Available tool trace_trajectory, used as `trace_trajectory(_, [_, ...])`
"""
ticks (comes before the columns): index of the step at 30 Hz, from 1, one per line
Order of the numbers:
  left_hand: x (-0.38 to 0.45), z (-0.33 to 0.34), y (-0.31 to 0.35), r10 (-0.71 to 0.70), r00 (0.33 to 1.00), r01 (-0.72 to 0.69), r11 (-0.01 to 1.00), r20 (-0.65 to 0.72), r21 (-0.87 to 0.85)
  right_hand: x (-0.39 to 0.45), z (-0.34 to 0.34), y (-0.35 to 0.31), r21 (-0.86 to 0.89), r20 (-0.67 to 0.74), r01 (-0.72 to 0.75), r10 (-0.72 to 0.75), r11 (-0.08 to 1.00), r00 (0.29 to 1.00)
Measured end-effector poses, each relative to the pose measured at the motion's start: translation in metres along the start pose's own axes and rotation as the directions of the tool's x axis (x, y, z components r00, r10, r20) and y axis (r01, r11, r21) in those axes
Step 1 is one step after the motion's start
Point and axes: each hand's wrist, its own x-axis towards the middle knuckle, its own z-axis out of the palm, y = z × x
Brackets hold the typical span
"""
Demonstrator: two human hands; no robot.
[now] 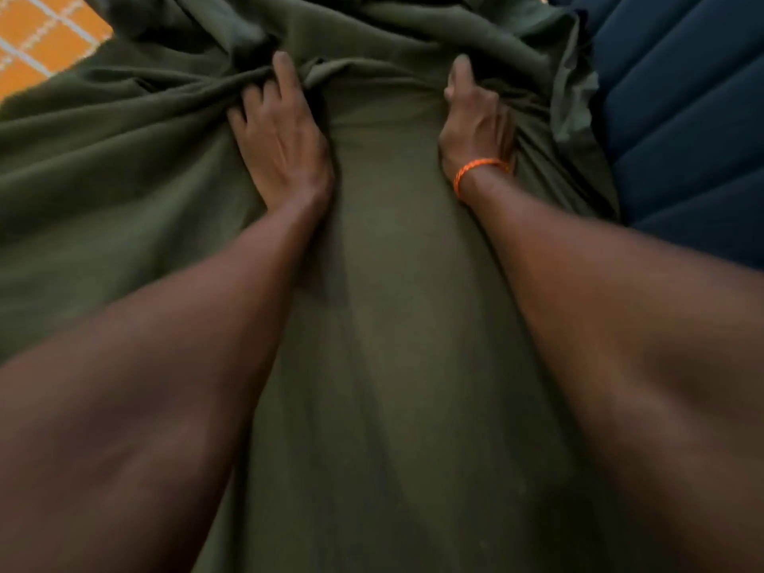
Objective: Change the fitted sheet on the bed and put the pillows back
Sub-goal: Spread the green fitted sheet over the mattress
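A dark olive-green sheet (392, 324) fills most of the view, smooth down the middle and bunched into folds at the top. My left hand (281, 142) grips a gathered fold of it left of centre, fingers curled into the cloth. My right hand (475, 117), with an orange cord bracelet at the wrist, grips another fold right of centre. A flat strip of sheet is stretched between the two hands. Both forearms reach in from the bottom corners. No pillow is in view.
A dark blue quilted mattress (682, 117) lies bare along the right side, beside the sheet's frilled edge. An orange tiled floor (37, 35) with pale lines shows at the top left corner.
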Motion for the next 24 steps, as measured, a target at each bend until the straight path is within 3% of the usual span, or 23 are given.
trace_trajectory(5, [0.019,-0.003,0.005,-0.034,0.999,0.035,0.999,0.038,-0.028,0.018,-0.007,-0.001,0.074,0.021,0.090,-0.092,0.993,0.996])
trace_trajectory(7, [0.016,-0.004,0.005,0.011,1.000,-0.010,0.998,0.019,-0.067,0.017,-0.007,0.001,-0.066,0.005,0.072,-0.072,0.995,0.997])
trace_trajectory(9, [0.015,-0.005,0.005,0.083,0.996,-0.080,0.991,0.022,-0.103,0.010,-0.009,0.004,-0.159,-0.132,-0.192,0.172,0.968,0.976])
trace_trajectory(11, [0.016,-0.004,0.001,0.143,0.989,-0.137,0.982,0.044,-0.128,0.002,-0.011,0.001,-0.085,-0.189,-0.426,0.405,0.901,0.894])
trace_trajectory(14, [0.015,-0.003,-0.002,0.180,0.982,-0.171,0.977,0.057,-0.129,0.012,-0.017,0.012,-0.023,0.059,-0.470,0.471,0.882,0.880])
trace_trajectory(18, [0.014,-0.005,0.002,0.166,0.984,-0.159,0.980,0.057,-0.121,0.048,-0.042,0.063,0.142,0.350,-0.416,0.348,0.898,0.870])
trace_trajectory(21, [0.014,-0.005,0.001,0.166,0.985,-0.159,0.980,0.053,-0.121,0.061,-0.047,0.080,0.246,0.457,-0.436,0.293,0.866,0.840])
trace_trajectory(24, [0.012,-0.004,0.002,0.171,0.984,-0.166,0.979,0.039,-0.120,0.067,-0.045,0.068,0.152,0.438,-0.467,0.364,0.871,0.822])
